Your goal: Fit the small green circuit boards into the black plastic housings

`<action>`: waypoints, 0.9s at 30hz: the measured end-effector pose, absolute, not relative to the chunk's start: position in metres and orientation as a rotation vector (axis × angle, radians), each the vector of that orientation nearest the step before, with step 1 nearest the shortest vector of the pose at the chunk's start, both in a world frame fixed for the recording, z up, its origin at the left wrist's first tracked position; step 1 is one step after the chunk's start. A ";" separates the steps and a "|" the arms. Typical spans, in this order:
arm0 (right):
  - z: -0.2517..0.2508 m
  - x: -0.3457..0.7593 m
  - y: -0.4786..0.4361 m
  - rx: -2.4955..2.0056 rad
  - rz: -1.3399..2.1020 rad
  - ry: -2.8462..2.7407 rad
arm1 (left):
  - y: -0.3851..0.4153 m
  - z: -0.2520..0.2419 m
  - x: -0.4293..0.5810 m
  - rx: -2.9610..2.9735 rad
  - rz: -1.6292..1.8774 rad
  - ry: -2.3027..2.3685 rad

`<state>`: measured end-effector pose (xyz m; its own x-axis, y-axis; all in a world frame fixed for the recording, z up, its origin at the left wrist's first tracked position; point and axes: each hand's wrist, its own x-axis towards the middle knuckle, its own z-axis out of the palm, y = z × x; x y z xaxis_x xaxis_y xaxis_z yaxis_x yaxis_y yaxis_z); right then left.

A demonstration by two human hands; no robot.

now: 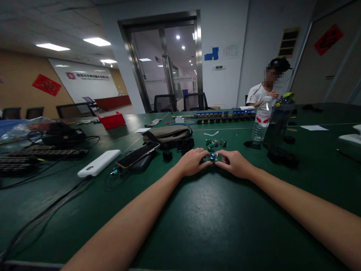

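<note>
Both my hands are in at the small blue-and-white part [213,157], well in from the near edge of the table [207,233]! Left hand [195,162], thumb and forefinger parted; right hand [236,164], parted too, facing it across the piece. Touching? I can't tell! More green pieces [212,143] lie just beyond, toward the far edge.
</note>
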<state>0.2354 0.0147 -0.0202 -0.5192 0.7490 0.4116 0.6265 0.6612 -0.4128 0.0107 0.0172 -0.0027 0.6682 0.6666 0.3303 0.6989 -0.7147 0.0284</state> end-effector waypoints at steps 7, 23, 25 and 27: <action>-0.019 0.236 0.016 -1.064 0.277 -2.302 | 0.018 -0.003 0.011 -2.781 -0.515 -1.148; -0.019 0.239 0.019 -1.027 0.285 -2.300 | 0.018 -0.002 0.014 -2.795 -0.544 -1.119; -0.019 0.238 0.019 -1.024 0.279 -2.304 | 0.018 -0.002 0.014 -2.793 -0.543 -1.118; -0.019 0.238 0.019 -1.026 0.279 -2.305 | 0.018 -0.003 0.013 -2.793 -0.555 -1.125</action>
<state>0.2380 0.0186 -0.0186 -0.5254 0.7315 0.4346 0.6069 0.6802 -0.4112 0.0135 0.0179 -0.0029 0.6648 0.6547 0.3596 0.6838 -0.7272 0.0598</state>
